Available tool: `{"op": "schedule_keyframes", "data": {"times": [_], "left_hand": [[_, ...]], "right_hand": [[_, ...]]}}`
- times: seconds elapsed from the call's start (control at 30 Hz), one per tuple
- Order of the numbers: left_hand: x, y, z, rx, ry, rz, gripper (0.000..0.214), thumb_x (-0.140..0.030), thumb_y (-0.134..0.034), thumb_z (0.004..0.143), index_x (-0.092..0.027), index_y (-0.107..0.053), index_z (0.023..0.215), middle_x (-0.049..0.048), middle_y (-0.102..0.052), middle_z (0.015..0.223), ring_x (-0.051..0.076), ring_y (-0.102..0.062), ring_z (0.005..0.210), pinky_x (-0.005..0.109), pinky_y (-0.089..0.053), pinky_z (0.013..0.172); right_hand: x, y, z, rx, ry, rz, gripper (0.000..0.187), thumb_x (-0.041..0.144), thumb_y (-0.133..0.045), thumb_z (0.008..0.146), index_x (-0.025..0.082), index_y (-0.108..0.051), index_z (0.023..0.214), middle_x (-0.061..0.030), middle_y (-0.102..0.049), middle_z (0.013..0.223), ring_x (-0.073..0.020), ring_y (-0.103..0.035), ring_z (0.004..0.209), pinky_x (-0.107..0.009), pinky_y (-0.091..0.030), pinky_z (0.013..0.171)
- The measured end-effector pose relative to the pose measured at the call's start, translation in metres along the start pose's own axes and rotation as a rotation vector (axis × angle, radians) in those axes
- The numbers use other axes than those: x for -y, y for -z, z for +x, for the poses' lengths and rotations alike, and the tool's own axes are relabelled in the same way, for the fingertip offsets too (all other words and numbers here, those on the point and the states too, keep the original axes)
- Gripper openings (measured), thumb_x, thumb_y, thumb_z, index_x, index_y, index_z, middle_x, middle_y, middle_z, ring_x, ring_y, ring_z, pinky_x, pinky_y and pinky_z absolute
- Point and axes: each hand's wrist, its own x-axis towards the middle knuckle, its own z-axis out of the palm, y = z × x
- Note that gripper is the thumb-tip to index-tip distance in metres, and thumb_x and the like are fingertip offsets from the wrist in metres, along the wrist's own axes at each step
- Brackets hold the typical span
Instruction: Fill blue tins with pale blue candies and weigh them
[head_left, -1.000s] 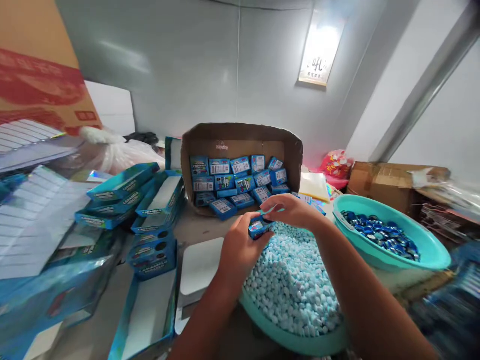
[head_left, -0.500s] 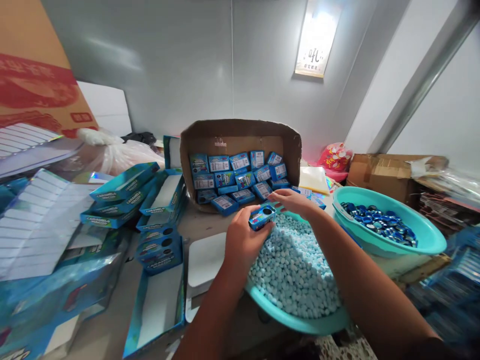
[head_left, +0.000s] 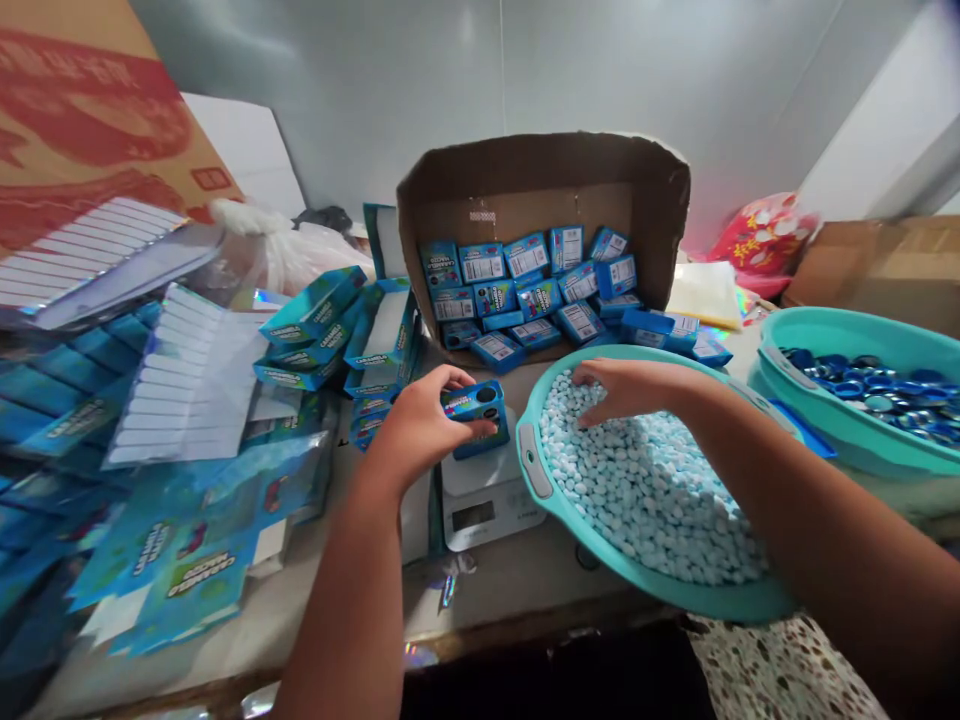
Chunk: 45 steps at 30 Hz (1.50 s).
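Small blue box (head_left: 471,403) at the centre of the frame, and the left hand (head_left: 420,420) has it: the grip is closed around it, thumb along the near side, fingers over the back, dark round spots showing on the box. Right beneath it, the white scale (head_left: 491,515); whether the two touch, I can't tell.

Over to the right hand (head_left: 626,388), dipping into the turquoise basin (head_left: 622,572) just right of centre! Its grip is half spread, thumb parted from curled fingers among the pale blue and white pellets (head_left: 652,500); whether any are caught inside, I can't tell. And that basin is well loaded, pellets spread broadly across it.

Behind, upper centre, the cardboard carton (head_left: 540,165) lies open toward us, small blue packs (head_left: 525,290) piled in rows, a few spilling out at its front right. At the right edge, a second basin (head_left: 862,425) carries shiny blue round pieces (head_left: 877,385).

Left of centre on the bench (head_left: 525,590), blue trays (head_left: 315,310) are stacked at angles, one showing a white inside. Lower left, flat printed blue sheets (head_left: 187,570) overlap. Upper right, a red bag (head_left: 765,235) bulges beside a brown box (head_left: 877,265).
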Motion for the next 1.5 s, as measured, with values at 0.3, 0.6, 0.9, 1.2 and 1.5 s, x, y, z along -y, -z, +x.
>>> {"op": "schedule_keyframes", "data": {"times": [0.3, 0.6, 0.9, 1.2, 1.5], "left_hand": [[0.018, 0.012, -0.015, -0.114, -0.266, -0.089, 0.065, -0.063, -0.079, 0.069, -0.025, -0.063, 0.119, 0.0068, -0.068, 0.115, 0.026, -0.064, 0.105, 0.038, -0.054, 0.088], [0.030, 0.006, -0.011, -0.467, -0.703, 0.366, 0.036, -0.053, -0.062, 0.091, -0.018, -0.067, 0.093, 0.0053, -0.072, 0.090, 0.020, -0.067, 0.086, 0.031, -0.050, 0.077], [0.028, 0.002, -0.016, -0.681, -0.812, 0.481, 0.028, -0.033, -0.059, 0.093, -0.021, -0.059, 0.068, -0.0003, -0.065, 0.064, 0.015, -0.061, 0.062, 0.029, -0.041, 0.059], [0.026, 0.003, -0.019, -0.906, -0.859, 0.370, 0.024, -0.020, -0.066, 0.084, -0.022, -0.058, 0.107, -0.0045, -0.066, 0.067, 0.013, -0.061, 0.057, 0.027, -0.048, 0.062], [0.026, -0.002, -0.015, -0.754, -0.757, 0.363, 0.019, -0.026, -0.063, 0.089, -0.022, -0.059, 0.107, -0.0042, -0.067, 0.070, 0.013, -0.065, 0.063, 0.026, -0.049, 0.063]], "right_hand": [[-0.002, 0.012, 0.001, 0.118, 0.063, -0.066, 0.028, 0.028, -0.078, 0.077, 0.017, -0.075, 0.103, -0.0043, -0.072, 0.100, -0.0208, -0.065, 0.088, -0.027, -0.043, 0.073], [-0.016, 0.011, 0.001, 0.013, 0.101, 0.061, 0.015, 0.026, -0.077, 0.073, 0.023, -0.079, 0.088, -0.0014, -0.074, 0.082, -0.0188, -0.065, 0.072, -0.027, -0.046, 0.066], [-0.007, 0.021, -0.011, -0.074, 0.057, -0.007, 0.008, 0.024, -0.072, 0.082, 0.019, -0.077, 0.085, -0.0014, -0.072, 0.078, -0.0140, -0.061, 0.066, -0.027, -0.042, 0.061], [0.002, 0.025, -0.014, -0.062, 0.038, 0.003, 0.012, 0.029, -0.071, 0.082, 0.019, -0.077, 0.086, 0.0003, -0.069, 0.072, -0.0130, -0.057, 0.062, -0.026, -0.039, 0.056], [0.003, 0.019, -0.010, -0.065, 0.060, 0.037, 0.012, 0.030, -0.070, 0.077, 0.020, -0.075, 0.080, -0.0010, -0.071, 0.075, -0.0171, -0.063, 0.066, -0.026, -0.041, 0.057]]}}
